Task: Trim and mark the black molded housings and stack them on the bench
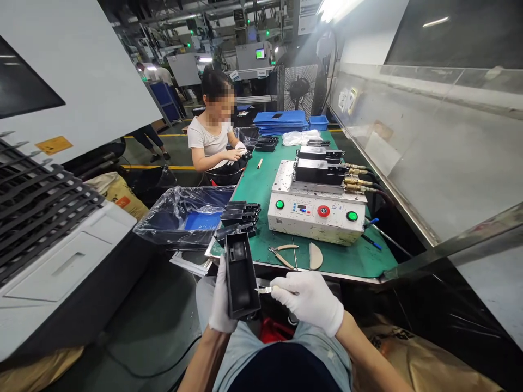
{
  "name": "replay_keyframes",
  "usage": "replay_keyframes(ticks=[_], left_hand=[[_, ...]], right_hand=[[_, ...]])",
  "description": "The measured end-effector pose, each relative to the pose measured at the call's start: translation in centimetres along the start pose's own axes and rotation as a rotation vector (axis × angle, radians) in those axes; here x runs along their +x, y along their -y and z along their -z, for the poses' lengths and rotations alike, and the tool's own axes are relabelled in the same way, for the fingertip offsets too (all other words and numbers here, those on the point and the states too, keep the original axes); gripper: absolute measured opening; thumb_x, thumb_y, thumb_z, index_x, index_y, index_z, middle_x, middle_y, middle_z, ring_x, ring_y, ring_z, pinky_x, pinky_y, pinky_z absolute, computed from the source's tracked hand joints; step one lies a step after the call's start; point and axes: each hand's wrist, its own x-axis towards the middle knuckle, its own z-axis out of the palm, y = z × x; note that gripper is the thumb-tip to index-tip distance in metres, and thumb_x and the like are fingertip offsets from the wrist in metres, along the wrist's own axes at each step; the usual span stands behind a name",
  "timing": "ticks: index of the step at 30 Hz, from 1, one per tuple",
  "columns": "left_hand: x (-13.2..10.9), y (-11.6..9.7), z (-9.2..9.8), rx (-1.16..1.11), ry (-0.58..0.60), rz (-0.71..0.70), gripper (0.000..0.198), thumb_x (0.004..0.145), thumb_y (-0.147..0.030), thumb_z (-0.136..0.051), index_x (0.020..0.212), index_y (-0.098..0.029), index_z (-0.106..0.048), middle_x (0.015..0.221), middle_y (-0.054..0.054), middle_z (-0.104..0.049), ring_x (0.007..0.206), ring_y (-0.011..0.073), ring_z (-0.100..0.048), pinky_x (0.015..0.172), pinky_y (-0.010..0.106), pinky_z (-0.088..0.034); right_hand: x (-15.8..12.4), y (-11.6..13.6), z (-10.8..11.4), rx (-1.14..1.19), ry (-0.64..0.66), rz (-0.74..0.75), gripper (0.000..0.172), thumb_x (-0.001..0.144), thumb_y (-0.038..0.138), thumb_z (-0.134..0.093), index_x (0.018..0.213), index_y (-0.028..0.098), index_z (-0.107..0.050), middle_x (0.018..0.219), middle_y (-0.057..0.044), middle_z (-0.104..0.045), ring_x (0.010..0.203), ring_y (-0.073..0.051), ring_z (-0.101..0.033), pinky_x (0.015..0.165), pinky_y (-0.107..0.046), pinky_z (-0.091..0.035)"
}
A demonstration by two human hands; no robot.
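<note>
- The left hand (220, 305), in a white knit glove, is closed around the long side of a black moulded tray (241, 277). The tray is a narrow, matt plastic box with its hollow side facing up, held over the person's lap just below the near edge of the surface (261, 185).
- The right hand (310, 302), also in a white glove, pinches a small metal blade (263, 290) whose tip meets the tray's right rim. The handle is hidden inside the fist.
- On the green mat near the edge lie pliers (281, 255) with pale handles and a flat, beige half-moon piece (315, 256).
- Behind them stands a white control box (316, 215) with two green buttons, a red one and a small display. Its labels and digits are too small to read. Black blocks with brass fittings sit on top.
- Left of it is a stack of black parts (240, 213), beside a bin lined with a glossy clear bag (183, 215).
- A yellow label (54, 145) on the white machine at left cannot be read.
- At the far end a seated co-worker (212, 136) in white gloves handles dark parts, with blue trays (280, 121) stacked nearby.
</note>
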Motion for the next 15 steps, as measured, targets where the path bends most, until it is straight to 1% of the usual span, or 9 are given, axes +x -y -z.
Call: replay_keyframes(ticks=[2, 4, 6, 8, 11, 14, 15], left_hand=[[0.0, 0.1, 0.0, -0.072, -0.032, 0.037, 0.053, 0.082, -0.069, -0.073, 0.094, -0.018, -0.072, 0.074, 0.001, -0.070, 0.062, 0.0155, -0.065, 0.061, 0.027, -0.061], [-0.1, 0.4, 0.0, -0.064, -0.051, 0.053, 0.051, 0.083, -0.066, -0.074, 0.095, -0.017, -0.073, 0.077, 0.003, -0.073, 0.066, 0.0172, -0.068, 0.061, 0.027, -0.061], [-0.2, 0.8, 0.2, -0.075, -0.006, 0.121, 0.052, 0.085, -0.067, -0.070, 0.095, -0.016, -0.073, 0.079, 0.005, -0.074, 0.067, 0.0185, -0.070, 0.061, 0.028, -0.061], [-0.3, 1.3, 0.5, -0.089, 0.033, 0.167, 0.050, 0.086, -0.066, -0.070, 0.087, -0.016, -0.071, 0.072, 0.004, -0.072, 0.061, 0.0182, -0.068, 0.060, 0.030, -0.062], [-0.7, 2.0, 0.9, -0.104, 0.065, 0.221, 0.050, 0.082, -0.065, -0.076, 0.077, -0.017, -0.066, 0.062, 0.002, -0.066, 0.051, 0.0166, -0.063, 0.055, 0.030, -0.060], [-1.2, 2.5, 1.0, -0.136, 0.186, 0.373, 0.055, 0.082, -0.071, -0.071, 0.080, -0.016, -0.066, 0.059, 0.003, -0.063, 0.047, 0.0163, -0.060, 0.045, 0.028, -0.054], [-1.5, 2.5, 1.0, -0.133, 0.206, 0.396, 0.055, 0.083, -0.071, -0.070, 0.082, -0.016, -0.067, 0.059, 0.002, -0.063, 0.046, 0.0161, -0.060, 0.044, 0.027, -0.052]], right_hand=[[0.1, -0.1, -0.2, -0.015, -0.012, 0.010, 0.046, 0.107, 0.050, -0.049, 0.082, 0.027, -0.080, 0.061, 0.001, -0.064, 0.058, -0.012, -0.055, 0.059, -0.026, -0.031], [0.2, -0.3, -0.4, -0.038, -0.022, 0.003, 0.047, 0.107, 0.050, -0.048, 0.082, 0.026, -0.079, 0.061, 0.001, -0.063, 0.059, -0.012, -0.055, 0.060, -0.026, -0.031], [0.4, -0.6, -0.5, -0.040, -0.026, -0.016, 0.048, 0.108, 0.050, -0.046, 0.083, 0.025, -0.079, 0.063, 0.001, -0.064, 0.061, -0.012, -0.057, 0.061, -0.026, -0.032], [0.6, -0.9, -0.6, -0.026, -0.044, -0.028, 0.050, 0.109, 0.051, -0.044, 0.084, 0.025, -0.078, 0.065, 0.001, -0.066, 0.063, -0.012, -0.059, 0.061, -0.025, -0.032], [0.9, -1.5, -0.6, -0.029, -0.083, -0.045, 0.051, 0.109, 0.050, -0.044, 0.082, 0.024, -0.078, 0.065, 0.000, -0.066, 0.062, -0.012, -0.058, 0.061, -0.025, -0.031], [1.6, -2.4, -0.5, -0.051, -0.132, -0.067, 0.049, 0.109, 0.049, -0.044, 0.083, 0.025, -0.078, 0.066, 0.000, -0.068, 0.064, -0.012, -0.060, 0.064, -0.025, -0.033], [1.9, -2.8, -0.5, -0.065, -0.145, -0.080, 0.048, 0.109, 0.049, -0.044, 0.085, 0.025, -0.078, 0.068, 0.000, -0.070, 0.066, -0.012, -0.061, 0.066, -0.024, -0.033]])
